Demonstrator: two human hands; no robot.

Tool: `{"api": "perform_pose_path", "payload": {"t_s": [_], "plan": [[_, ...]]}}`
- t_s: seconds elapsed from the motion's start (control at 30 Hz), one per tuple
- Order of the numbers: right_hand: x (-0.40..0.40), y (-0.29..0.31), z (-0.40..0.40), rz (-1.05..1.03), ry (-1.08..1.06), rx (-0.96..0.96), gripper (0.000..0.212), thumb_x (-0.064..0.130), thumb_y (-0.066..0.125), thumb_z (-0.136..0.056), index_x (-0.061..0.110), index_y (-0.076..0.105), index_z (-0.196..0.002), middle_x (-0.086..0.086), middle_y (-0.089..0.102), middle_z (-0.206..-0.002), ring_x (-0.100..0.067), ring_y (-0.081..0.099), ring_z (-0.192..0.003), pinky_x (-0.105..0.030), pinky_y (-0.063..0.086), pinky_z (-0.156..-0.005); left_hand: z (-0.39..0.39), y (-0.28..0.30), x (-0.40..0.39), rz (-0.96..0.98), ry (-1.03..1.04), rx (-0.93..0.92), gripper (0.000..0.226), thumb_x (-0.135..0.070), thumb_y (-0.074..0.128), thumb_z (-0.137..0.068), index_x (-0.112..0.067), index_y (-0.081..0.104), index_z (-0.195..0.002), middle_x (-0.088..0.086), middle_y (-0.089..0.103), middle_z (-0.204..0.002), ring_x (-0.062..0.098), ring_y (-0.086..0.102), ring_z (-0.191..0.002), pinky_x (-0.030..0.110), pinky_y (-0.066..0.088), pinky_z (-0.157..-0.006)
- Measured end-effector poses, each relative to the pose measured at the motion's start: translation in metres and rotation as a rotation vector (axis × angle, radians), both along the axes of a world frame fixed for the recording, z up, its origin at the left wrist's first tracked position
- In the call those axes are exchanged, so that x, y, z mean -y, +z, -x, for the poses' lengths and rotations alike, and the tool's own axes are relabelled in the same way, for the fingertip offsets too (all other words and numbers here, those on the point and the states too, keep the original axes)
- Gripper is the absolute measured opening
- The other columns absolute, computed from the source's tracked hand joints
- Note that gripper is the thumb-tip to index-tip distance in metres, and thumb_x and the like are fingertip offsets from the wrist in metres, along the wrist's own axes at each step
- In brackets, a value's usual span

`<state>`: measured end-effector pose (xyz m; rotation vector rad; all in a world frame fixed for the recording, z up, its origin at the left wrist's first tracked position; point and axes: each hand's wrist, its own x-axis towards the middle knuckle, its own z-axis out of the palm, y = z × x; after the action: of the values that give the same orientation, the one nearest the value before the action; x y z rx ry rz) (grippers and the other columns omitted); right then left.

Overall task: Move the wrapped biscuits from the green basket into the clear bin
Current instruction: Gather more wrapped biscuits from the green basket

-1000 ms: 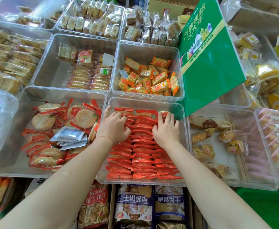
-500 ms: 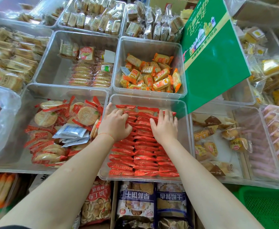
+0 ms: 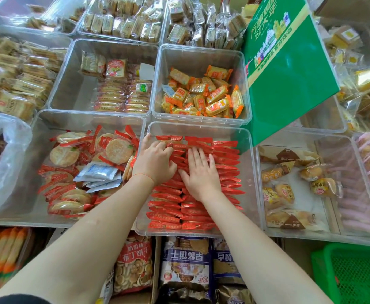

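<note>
Red-wrapped biscuits [image 3: 168, 207] stand packed in neat rows inside the clear bin [image 3: 251, 172] in front of me. My left hand [image 3: 153, 161] rests on the left rows near the bin's far end, fingers bent over the top edges of the packets. My right hand [image 3: 201, 172] lies flat on the middle rows beside it, fingers straight and spread. The green basket [image 3: 355, 273] shows only as a mesh corner at the bottom right; no biscuits are visible in it.
More clear bins surround this one: round rice crackers [image 3: 87, 167] to the left, orange packets [image 3: 201, 95] behind, small cakes [image 3: 289, 183] to the right. A green sign board [image 3: 289, 73] leans over the bin's far right corner. Bagged biscuits [image 3: 186, 266] sit below the front edge.
My right hand has slid left along the rows, close beside the left hand. The left hand stays near the far left of the bin.
</note>
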<state>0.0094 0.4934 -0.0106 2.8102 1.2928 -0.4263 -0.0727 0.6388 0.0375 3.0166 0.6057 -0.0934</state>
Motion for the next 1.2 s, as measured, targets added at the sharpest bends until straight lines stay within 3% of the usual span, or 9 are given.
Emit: {"api": "perform_pose_path", "payload": {"t_s": [0.1, 0.23, 0.37, 0.53, 0.63, 0.73, 0.97, 1.07, 1.2], "plan": [[-0.007, 0.003, -0.005, 0.039, -0.005, 0.038, 0.074, 0.056, 0.014, -0.100, 0.011, -0.001, -0.157, -0.005, -0.005, -0.165, -0.020, -0.008, -0.151, -0.047, -0.003, -0.122, 0.000, 0.000, 0.000, 0.015, 0.007, 0.024, 0.041, -0.039, 0.043, -0.079, -0.015, 0.069, -0.101, 0.005, 0.067, -0.107, 0.023, 0.058, -0.110, 0.045, -0.002, -0.120], [0.001, 0.006, 0.010, -0.169, -0.092, 0.050, 0.073, 0.055, 0.021, -0.101, 0.008, 0.011, -0.156, -0.012, 0.003, -0.164, -0.025, -0.001, -0.152, -0.045, -0.001, -0.122, 0.000, -0.001, -0.001, 0.023, 0.010, 0.054, 0.046, -0.038, 0.039, -0.078, -0.014, 0.069, -0.103, 0.006, 0.068, -0.109, 0.023, 0.059, -0.111, 0.045, 0.002, -0.121], [0.000, 0.004, 0.004, -0.077, -0.212, 0.030, 0.079, 0.061, 0.013, -0.099, 0.008, 0.000, -0.156, -0.012, -0.005, -0.164, -0.026, -0.009, -0.151, -0.046, -0.004, -0.122, 0.000, -0.001, -0.001, 0.011, 0.006, 0.055, 0.048, -0.038, 0.039, -0.079, -0.013, 0.068, -0.107, 0.005, 0.068, -0.110, 0.023, 0.059, -0.111, 0.045, 0.001, -0.121], [-0.004, 0.009, -0.005, -0.041, -0.049, 0.005, 0.078, 0.062, 0.010, -0.098, 0.011, 0.011, -0.157, -0.008, 0.008, -0.164, -0.022, 0.001, -0.152, -0.047, -0.006, -0.121, -0.001, 0.000, 0.000, 0.041, 0.011, 0.102, 0.043, -0.031, 0.047, -0.081, -0.013, 0.064, -0.116, 0.006, 0.065, -0.111, 0.026, 0.054, -0.115, 0.044, 0.005, -0.121], [0.009, 0.016, -0.001, -0.131, -0.166, 0.034, 0.076, 0.059, 0.013, -0.099, 0.010, 0.011, -0.156, -0.010, 0.009, -0.164, -0.022, 0.001, -0.152, -0.044, -0.005, -0.121, 0.000, 0.000, -0.002, 0.093, 0.027, 0.183, 0.043, -0.023, 0.052, -0.081, -0.009, 0.061, -0.121, 0.013, 0.060, -0.119, 0.032, 0.048, -0.120, 0.045, 0.016, -0.119], [0.015, 0.022, 0.015, -0.159, -0.115, 0.010, 0.069, 0.053, 0.018, -0.102, 0.012, 0.012, -0.157, -0.008, 0.008, -0.164, -0.022, 0.000, -0.152, -0.041, -0.007, -0.120, 0.004, 0.004, -0.002, 0.228, 0.092, 0.268, 0.047, -0.012, 0.054, -0.080, -0.005, 0.056, -0.127, 0.019, 0.049, -0.133, 0.037, 0.039, -0.128, 0.043, 0.024, -0.115], [-0.007, 0.030, 0.044, -0.175, -0.019, -0.047, 0.069, 0.052, 0.025, -0.100, 0.014, 0.011, -0.157, -0.006, 0.005, -0.165, -0.021, -0.002, -0.152, -0.043, -0.005, -0.121, 0.042, 0.005, -0.007, 0.237, 0.250, 0.241, 0.059, -0.015, 0.043, -0.093, -0.010, 0.030, -0.150, 0.012, 0.024, -0.159, 0.029, 0.018, -0.147, 0.041, 0.013, -0.121], [-0.030, 0.030, 0.038, -0.184, -0.066, -0.041, 0.072, 0.052, 0.024, -0.098, 0.013, 0.011, -0.157, -0.007, 0.005, -0.165, -0.021, -0.001, -0.152, -0.044, -0.004, -0.122, 0.046, -0.003, -0.007, 0.285, 0.260, 0.256, 0.057, -0.016, 0.040, -0.097, -0.011, 0.026, -0.152, 0.009, 0.021, -0.161, 0.024, 0.019, -0.148, 0.035, 0.015, -0.119], [-0.059, 0.022, 0.031, -0.092, -0.142, -0.085, 0.067, 0.045, 0.022, -0.099, 0.013, 0.012, -0.157, -0.006, 0.008, -0.165, -0.021, 0.001, -0.152, -0.045, -0.005, -0.122, 0.042, -0.006, -0.008, 0.342, 0.306, 0.305, 0.055, -0.014, 0.043, -0.096, -0.010, 0.034, -0.149, 0.008, 0.029, -0.158, 0.025, 0.029, -0.144, 0.037, 0.027, -0.114]]}}
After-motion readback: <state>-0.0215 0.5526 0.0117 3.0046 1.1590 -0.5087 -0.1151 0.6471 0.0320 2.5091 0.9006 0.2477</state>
